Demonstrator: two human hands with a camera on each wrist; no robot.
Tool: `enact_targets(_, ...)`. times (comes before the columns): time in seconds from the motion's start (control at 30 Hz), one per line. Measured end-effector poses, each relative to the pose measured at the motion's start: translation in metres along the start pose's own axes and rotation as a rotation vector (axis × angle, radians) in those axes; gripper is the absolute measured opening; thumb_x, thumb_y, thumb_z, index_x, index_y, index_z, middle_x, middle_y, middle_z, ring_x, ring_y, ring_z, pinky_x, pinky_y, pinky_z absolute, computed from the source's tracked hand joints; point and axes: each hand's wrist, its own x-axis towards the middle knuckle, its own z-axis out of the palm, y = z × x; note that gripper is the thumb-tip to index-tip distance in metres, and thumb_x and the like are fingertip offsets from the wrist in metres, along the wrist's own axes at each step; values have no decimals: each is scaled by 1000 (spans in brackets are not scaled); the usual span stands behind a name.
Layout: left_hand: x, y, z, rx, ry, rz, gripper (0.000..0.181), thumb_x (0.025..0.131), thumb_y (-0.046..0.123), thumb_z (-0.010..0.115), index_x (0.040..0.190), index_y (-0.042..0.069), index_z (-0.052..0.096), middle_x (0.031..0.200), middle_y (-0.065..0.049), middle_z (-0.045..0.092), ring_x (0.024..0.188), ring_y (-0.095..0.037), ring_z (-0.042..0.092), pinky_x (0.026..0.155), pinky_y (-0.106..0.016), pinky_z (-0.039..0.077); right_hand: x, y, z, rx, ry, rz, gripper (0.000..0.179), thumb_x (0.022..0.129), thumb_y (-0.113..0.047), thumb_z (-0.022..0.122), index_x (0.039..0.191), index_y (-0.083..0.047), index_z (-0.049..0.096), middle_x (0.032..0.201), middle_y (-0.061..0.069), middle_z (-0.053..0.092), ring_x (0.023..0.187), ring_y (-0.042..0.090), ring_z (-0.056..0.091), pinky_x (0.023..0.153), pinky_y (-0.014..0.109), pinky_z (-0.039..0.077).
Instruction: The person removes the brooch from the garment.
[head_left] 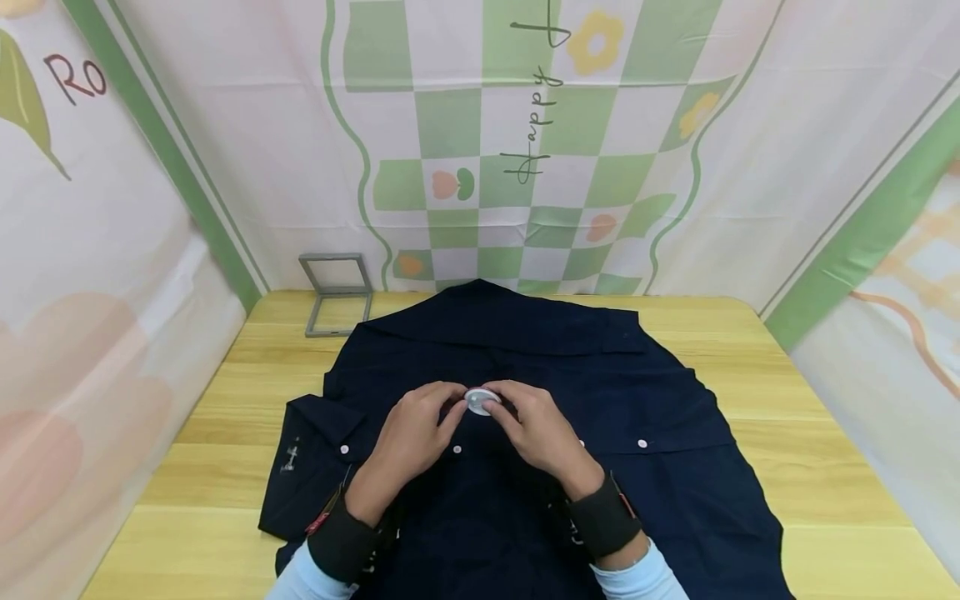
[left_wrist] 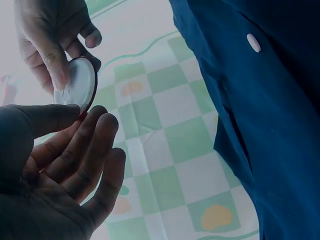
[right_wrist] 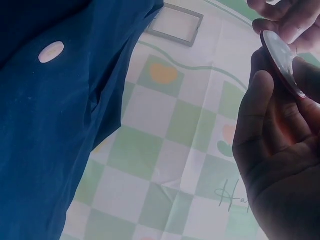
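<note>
A round pin badge (head_left: 477,402) with a whitish back and a red rim is held above the dark navy shirt (head_left: 510,517). My left hand (head_left: 416,429) pinches its left edge between thumb and fingers, and my right hand (head_left: 536,425) pinches the right edge. In the left wrist view the badge (left_wrist: 77,85) shows its pale back, with the left thumb lying across its lower edge. A thin upright pin (right_wrist: 296,51) shows beside the right thumb in the right wrist view. The badge's front is hidden. The shirt lies spread beneath both hands, its small white buttons (head_left: 457,449) showing.
Behind the shirt's collar, at the back left of the wooden table (head_left: 225,417), stands a grey hinged frame (head_left: 337,293). A patterned cloth (head_left: 517,125) hangs along the back, with more cloth at both sides. The shirt covers much of the table.
</note>
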Motion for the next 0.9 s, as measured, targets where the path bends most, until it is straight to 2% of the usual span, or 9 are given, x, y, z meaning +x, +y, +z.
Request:
enact_targets(0.2,4,-5,2,-246,-32,-39,8,94,9,66,99,6,71,83,-3,70,68,-7,61,62,-21,53,-1,-1,-2,-6,9,-10,20,97,-13,60,115,-7,68,103,5,70,80,7,62,68,22,52)
enact_targets(0.3,4,-5,1,-308,-36,-58,9,94,10,66,99,5,70,83,-5,71,67,-7,64,62,-20,53,-1,-2,-4,7,14,-21,21,97,-14,60,116,-7,67,103,5,70,80,7,62,67,22,52)
enact_targets(0.53,12,5,-4,-353,-20,-29,9,95,11,65,100,5,70,79,-3,69,65,-4,61,60,-20,52,0,-4,-13,77,89,-1,27,96,-12,62,122,-4,64,104,8,70,79,11,64,66,22,54)
enact_targets(0.73,23,18,-7,-370,47,33,12,95,11,65,102,3,69,77,-3,69,64,-6,61,59,-21,52,4,-10,-24,164,175,40,27,97,-12,61,123,-4,63,107,11,70,83,14,66,70,27,57)
enact_targets(0.9,28,28,-5,-401,83,40,12,95,11,65,103,2,69,77,-5,68,63,-7,61,58,-22,52,5,-14,-28,235,204,74,26,99,-14,58,123,-4,63,110,12,70,88,11,66,72,24,55)
